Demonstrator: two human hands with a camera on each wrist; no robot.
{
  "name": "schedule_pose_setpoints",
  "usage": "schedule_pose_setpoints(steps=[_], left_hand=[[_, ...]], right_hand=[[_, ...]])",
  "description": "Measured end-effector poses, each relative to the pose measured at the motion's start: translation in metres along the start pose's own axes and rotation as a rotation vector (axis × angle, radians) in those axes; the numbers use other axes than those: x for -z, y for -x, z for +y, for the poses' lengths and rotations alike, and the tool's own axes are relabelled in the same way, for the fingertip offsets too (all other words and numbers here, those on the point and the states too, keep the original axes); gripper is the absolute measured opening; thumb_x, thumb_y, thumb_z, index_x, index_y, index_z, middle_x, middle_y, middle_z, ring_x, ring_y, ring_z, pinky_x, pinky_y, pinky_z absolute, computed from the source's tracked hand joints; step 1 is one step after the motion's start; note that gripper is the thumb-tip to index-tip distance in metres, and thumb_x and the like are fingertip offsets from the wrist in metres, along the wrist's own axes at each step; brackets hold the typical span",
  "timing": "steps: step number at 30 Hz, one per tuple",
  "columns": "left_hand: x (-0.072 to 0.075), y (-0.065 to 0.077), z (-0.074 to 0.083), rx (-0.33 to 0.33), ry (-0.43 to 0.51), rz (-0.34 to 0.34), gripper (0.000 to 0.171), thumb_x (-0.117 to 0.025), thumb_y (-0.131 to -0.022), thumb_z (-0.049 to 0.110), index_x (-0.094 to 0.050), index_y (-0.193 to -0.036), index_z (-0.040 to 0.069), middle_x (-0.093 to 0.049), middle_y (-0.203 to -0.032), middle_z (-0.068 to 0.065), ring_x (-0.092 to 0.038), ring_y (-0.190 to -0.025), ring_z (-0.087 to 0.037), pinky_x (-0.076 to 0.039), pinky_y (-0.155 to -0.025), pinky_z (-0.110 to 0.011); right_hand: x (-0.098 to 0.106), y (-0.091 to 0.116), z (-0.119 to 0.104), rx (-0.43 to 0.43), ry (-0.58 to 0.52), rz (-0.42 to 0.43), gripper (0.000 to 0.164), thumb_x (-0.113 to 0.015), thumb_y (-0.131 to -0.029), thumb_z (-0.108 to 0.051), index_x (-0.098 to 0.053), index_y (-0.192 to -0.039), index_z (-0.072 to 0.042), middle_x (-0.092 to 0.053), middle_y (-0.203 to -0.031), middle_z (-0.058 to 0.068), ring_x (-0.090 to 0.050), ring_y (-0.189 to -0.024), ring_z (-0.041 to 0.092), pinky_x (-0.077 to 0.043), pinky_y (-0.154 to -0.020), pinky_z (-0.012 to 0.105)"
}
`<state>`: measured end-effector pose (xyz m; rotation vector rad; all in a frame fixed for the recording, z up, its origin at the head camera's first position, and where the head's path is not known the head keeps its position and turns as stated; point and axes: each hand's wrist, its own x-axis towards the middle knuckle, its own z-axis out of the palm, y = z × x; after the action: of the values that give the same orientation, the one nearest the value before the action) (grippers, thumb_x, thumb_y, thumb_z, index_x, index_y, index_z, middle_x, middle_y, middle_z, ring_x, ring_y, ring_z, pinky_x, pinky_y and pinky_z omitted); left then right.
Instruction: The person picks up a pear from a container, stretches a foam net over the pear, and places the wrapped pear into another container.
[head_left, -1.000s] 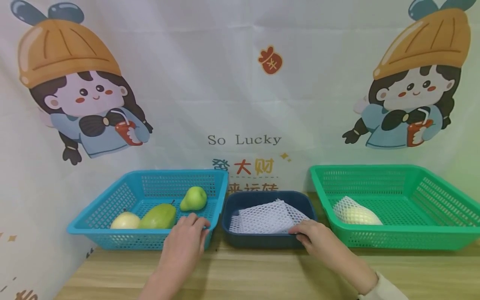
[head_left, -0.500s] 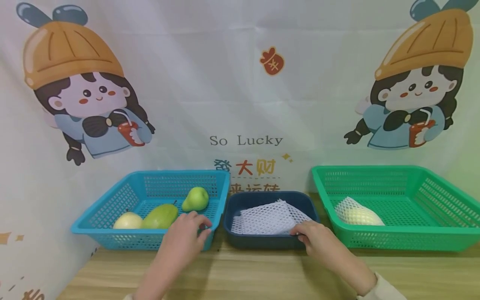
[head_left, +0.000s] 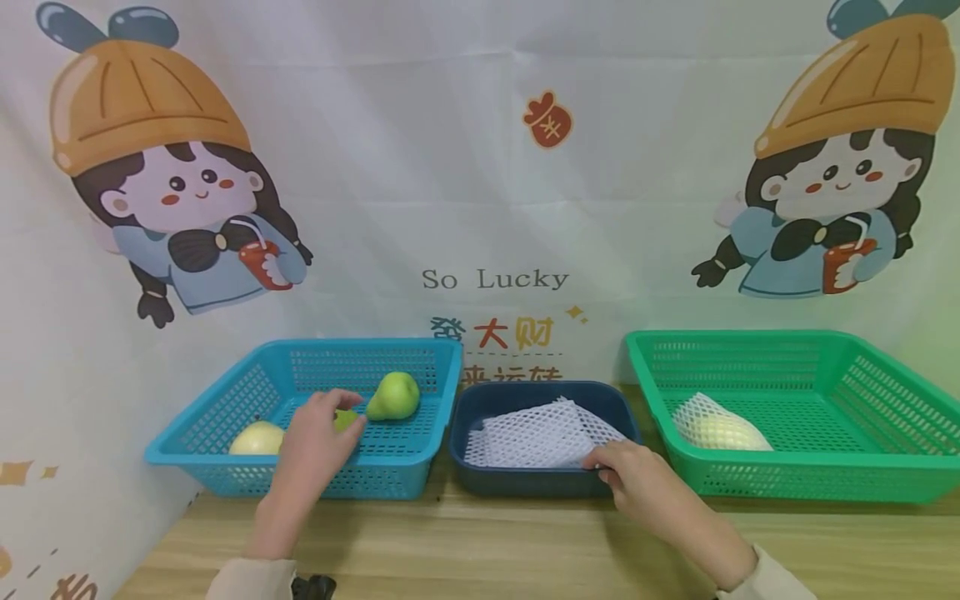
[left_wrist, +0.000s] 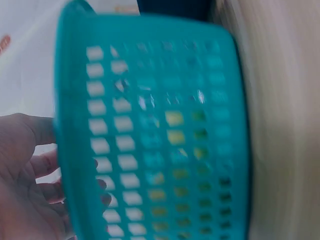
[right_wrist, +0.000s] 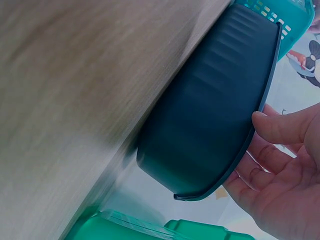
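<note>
My left hand (head_left: 318,437) reaches over the front rim of the blue basket (head_left: 431,458), its fingers apart. It largely hides a green mango-like fruit (head_left: 343,419), part of which shows between thumb and forefinger; contact is unclear. Beside it lie a pale yellow round fruit (head_left: 257,439) and a green pear (head_left: 395,396). In the left wrist view, the fingers (left_wrist: 46,164) show behind the basket wall (left_wrist: 150,125). My right hand (head_left: 637,479) holds the front rim of a dark blue tray (right_wrist: 210,110), thumb outside, fingers inside. White foam nets (head_left: 532,435) lie in that tray.
To the right stands a green basket (head_left: 787,458) with one pale fruit in a foam net (head_left: 720,425). All containers stand in a row on a wooden table (head_left: 487,542). A printed cloth (head_left: 480,183) hangs behind them.
My left hand has moved left and farther into the blue basket, from near its right front corner to over the green mango-like fruit. My right hand stays at the tray rim.
</note>
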<state>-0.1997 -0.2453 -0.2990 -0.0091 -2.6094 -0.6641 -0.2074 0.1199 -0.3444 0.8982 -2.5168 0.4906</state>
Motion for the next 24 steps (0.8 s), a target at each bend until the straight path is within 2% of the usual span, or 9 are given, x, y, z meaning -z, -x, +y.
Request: schedule_pose_setpoints(steps=[4, 9, 17, 24], left_hand=[[0.0, -0.001, -0.018, 0.079, -0.033, 0.005, 0.042, -0.059, -0.089, 0.023, -0.051, -0.125, 0.003, -0.045, -0.127, -0.027, -0.043, -0.114, -0.047, -0.044, -0.08, -0.056], [-0.001, -0.004, -0.032, 0.149, -0.09, -0.01, 0.06, -0.061, -0.086, 0.034, -0.041, -0.135, 0.007, -0.034, -0.136, -0.029, -0.037, -0.117, -0.05, -0.044, -0.073, -0.059], [0.002, -0.013, -0.034, 0.203, -0.165, -0.195, 0.091, -0.061, -0.079, 0.057, -0.024, -0.145, 0.006, -0.023, -0.141, -0.033, -0.033, -0.118, -0.057, -0.042, -0.076, -0.064], [0.001, -0.02, -0.031, 0.272, -0.211, -0.306, 0.103, -0.065, -0.074, 0.061, -0.018, -0.147, 0.007, -0.021, -0.142, -0.034, -0.03, -0.12, -0.058, -0.038, -0.081, -0.066]], right_hand=[[0.0, 0.001, 0.001, 0.01, -0.001, 0.002, 0.023, -0.063, -0.077, 0.009, -0.068, -0.086, -0.011, -0.068, -0.084, -0.002, -0.064, -0.083, 0.018, -0.052, -0.07, 0.032], [-0.001, 0.001, 0.003, 0.021, -0.004, 0.005, 0.023, -0.063, -0.076, 0.009, -0.068, -0.086, -0.011, -0.068, -0.084, -0.002, -0.064, -0.083, 0.018, -0.052, -0.07, 0.032], [-0.001, 0.001, 0.004, 0.031, -0.005, 0.013, 0.023, -0.063, -0.076, 0.009, -0.068, -0.086, -0.011, -0.069, -0.085, -0.001, -0.064, -0.083, 0.018, -0.052, -0.071, 0.032], [-0.002, 0.0, 0.004, 0.04, -0.013, 0.01, 0.022, -0.064, -0.077, 0.009, -0.068, -0.086, -0.01, -0.069, -0.085, -0.001, -0.065, -0.083, 0.019, -0.052, -0.071, 0.033]])
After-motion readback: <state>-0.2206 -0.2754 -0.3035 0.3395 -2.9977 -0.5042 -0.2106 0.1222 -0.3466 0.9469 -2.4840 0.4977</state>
